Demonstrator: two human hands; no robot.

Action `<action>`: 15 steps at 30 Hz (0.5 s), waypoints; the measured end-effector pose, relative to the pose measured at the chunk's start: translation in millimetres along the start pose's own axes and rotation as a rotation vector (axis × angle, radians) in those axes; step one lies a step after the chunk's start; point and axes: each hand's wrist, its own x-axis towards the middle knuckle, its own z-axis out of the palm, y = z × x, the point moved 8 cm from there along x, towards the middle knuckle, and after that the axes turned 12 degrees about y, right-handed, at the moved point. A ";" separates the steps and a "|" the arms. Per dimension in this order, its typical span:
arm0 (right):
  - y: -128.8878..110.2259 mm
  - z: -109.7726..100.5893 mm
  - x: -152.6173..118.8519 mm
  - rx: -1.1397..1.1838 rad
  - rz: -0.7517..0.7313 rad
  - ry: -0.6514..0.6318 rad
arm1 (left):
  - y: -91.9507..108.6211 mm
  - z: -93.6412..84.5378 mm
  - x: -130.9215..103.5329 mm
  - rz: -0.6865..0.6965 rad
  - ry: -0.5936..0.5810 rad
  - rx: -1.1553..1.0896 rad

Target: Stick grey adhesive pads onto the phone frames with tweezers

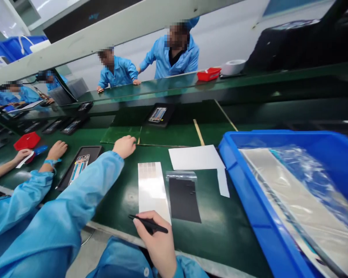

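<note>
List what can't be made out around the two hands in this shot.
- Head view: the left hand rests knuckles up on the green belt; its fingertips are hidden.
- The black tweezers in the right hand: rear end hidden by the fingers.
- The white sheet: glare hides its surface detail.
- The blue bin: cut off by the right edge; plastic wrap blurs the contents.

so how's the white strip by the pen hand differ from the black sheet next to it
The white strip is glossy and bare with small squares at its far end; the black sheet is matte and sits in a clear bag. The right hand touches the strip, not the sheet. Both lie flat on the green bench.
</note>
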 end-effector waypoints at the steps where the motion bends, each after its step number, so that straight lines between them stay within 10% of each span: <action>1: 0.1 -1.6 -0.4 0.008 -0.008 0.010 | 20.8 9.9 19.5 0.018 -0.011 -0.025; 8: 11.4 -8.8 -0.6 0.044 -0.052 0.132 | 97.8 55.6 113.9 -0.027 -0.057 -0.165; 15: 14.7 -10.0 2.1 0.097 -0.076 0.183 | 66.4 54.6 117.7 -0.192 -0.005 -0.389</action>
